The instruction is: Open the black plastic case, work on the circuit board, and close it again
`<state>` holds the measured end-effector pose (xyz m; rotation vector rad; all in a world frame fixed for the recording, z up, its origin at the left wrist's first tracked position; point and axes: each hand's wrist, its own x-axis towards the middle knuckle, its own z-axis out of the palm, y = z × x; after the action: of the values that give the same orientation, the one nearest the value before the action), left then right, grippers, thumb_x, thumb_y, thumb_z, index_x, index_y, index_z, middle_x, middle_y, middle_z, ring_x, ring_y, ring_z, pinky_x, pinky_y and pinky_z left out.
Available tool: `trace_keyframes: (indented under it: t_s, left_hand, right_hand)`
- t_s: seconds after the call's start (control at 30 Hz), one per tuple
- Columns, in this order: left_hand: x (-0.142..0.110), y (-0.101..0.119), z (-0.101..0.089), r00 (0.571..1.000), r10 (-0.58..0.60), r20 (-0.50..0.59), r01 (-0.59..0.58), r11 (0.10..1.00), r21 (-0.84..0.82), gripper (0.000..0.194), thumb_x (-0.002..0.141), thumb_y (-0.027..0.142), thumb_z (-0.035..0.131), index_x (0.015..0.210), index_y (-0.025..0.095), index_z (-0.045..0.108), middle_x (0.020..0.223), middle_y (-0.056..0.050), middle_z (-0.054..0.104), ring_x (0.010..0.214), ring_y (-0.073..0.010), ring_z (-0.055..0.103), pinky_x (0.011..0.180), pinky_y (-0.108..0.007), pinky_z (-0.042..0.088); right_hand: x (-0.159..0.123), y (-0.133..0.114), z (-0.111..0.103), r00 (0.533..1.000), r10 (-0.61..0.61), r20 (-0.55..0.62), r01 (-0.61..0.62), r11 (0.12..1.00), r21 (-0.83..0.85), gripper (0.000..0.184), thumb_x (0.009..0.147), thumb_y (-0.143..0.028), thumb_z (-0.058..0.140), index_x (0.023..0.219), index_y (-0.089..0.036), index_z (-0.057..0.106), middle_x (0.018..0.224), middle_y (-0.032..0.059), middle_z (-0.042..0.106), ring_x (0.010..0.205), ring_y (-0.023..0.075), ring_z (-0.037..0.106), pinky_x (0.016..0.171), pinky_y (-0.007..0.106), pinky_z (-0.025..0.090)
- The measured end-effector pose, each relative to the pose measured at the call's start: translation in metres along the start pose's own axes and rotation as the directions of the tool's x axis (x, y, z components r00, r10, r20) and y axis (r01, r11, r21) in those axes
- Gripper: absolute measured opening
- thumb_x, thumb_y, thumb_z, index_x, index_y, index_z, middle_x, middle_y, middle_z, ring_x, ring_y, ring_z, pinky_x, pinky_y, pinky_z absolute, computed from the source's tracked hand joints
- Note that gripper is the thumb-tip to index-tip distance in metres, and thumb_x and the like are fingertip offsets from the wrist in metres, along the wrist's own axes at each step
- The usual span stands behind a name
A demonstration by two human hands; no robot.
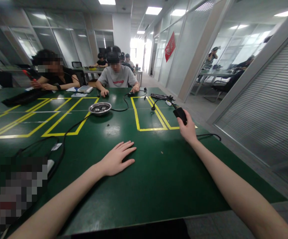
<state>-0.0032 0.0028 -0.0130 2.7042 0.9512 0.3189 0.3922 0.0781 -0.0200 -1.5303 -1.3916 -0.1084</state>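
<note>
My left hand (120, 157) rests palm down on the green table (144, 186), its fingers stretched out and nothing in them. Farther right, my right hand (189, 127) is closed around a black power adapter (180, 115), held over the table's right side. A black cord runs from the adapter's far end toward a plug (153, 108). Another length of black cable (210, 134) shows to the right of my wrist, reaching the table edge. My right palm and part of the adapter's near end are hidden.
Yellow tape outlines (151, 129) mark the table. A metal bowl (100, 108) holds small metal parts, with black cable beside it. A folded black tripod-like item (162, 97) lies at the far right. Across the table sit two people, one handling a small black object (131, 94).
</note>
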Motion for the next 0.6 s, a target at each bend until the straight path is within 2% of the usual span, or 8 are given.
trace_keyframes:
  t_s: [0.13,0.23,0.3,0.4,0.5,0.6]
  left_hand:
    - [0.000,0.000,-0.001,1.000,0.007,-0.007,-0.007,1.000,-0.021,0.055,0.107,0.052,0.048,0.154,0.024,0.049,0.166,-0.011,0.040,0.157,-0.0264,0.033,0.130,-0.052,0.024]
    - [0.000,-0.001,-0.001,1.000,0.010,-0.017,-0.011,0.999,-0.033,0.054,0.107,0.051,0.048,0.154,0.024,0.049,0.166,-0.012,0.040,0.156,-0.0270,0.034,0.129,-0.054,0.025]
    - [0.000,-0.001,-0.001,1.000,0.011,-0.016,-0.011,0.999,-0.037,0.054,0.107,0.051,0.049,0.154,0.024,0.049,0.166,-0.012,0.040,0.156,-0.0274,0.034,0.129,-0.055,0.026]
    - [-0.001,-0.001,-0.001,1.000,0.019,-0.024,-0.020,0.999,-0.035,0.053,0.107,0.050,0.049,0.154,0.025,0.049,0.166,-0.012,0.041,0.156,-0.0267,0.034,0.129,-0.054,0.026]
    - [-0.001,-0.002,-0.001,0.999,0.019,-0.031,-0.020,1.000,-0.022,0.053,0.107,0.051,0.049,0.154,0.025,0.049,0.166,-0.011,0.041,0.156,-0.0263,0.035,0.129,-0.052,0.027]
    - [0.000,-0.002,0.000,0.999,0.018,-0.029,-0.018,1.000,-0.013,0.054,0.107,0.052,0.048,0.154,0.026,0.049,0.166,-0.011,0.041,0.156,-0.0263,0.035,0.129,-0.052,0.027]
  right_hand:
    - [0.005,0.015,-0.012,0.989,0.131,0.071,-0.115,0.973,-0.202,0.062,0.093,-0.046,0.052,0.149,-0.020,0.052,0.130,0.0158,0.071,0.110,0.0366,0.069,0.093,0.050,0.055]
    - [0.007,0.018,-0.012,0.937,0.300,0.178,-0.214,0.897,-0.387,0.061,0.094,-0.047,0.053,0.150,-0.021,0.053,0.129,0.0166,0.072,0.110,0.0374,0.069,0.091,0.048,0.055]
    - [0.007,0.018,-0.011,0.901,0.357,0.247,-0.208,0.854,-0.477,0.061,0.094,-0.048,0.054,0.150,-0.023,0.054,0.127,0.0159,0.072,0.109,0.0365,0.070,0.090,0.046,0.055]
    - [0.006,0.017,-0.011,0.894,0.321,0.313,-0.129,0.853,-0.505,0.061,0.095,-0.050,0.055,0.151,-0.026,0.053,0.126,0.0124,0.073,0.107,0.0341,0.070,0.089,0.042,0.054]
    - [0.004,0.014,-0.012,0.881,0.250,0.403,-0.043,0.888,-0.458,0.058,0.096,-0.049,0.054,0.151,-0.029,0.054,0.124,0.0088,0.075,0.107,0.0324,0.070,0.088,0.040,0.054]
    - [0.004,0.011,-0.012,0.874,0.251,0.416,-0.039,0.890,-0.455,0.057,0.096,-0.050,0.053,0.149,-0.029,0.055,0.123,0.0096,0.075,0.108,0.0325,0.070,0.089,0.041,0.054]
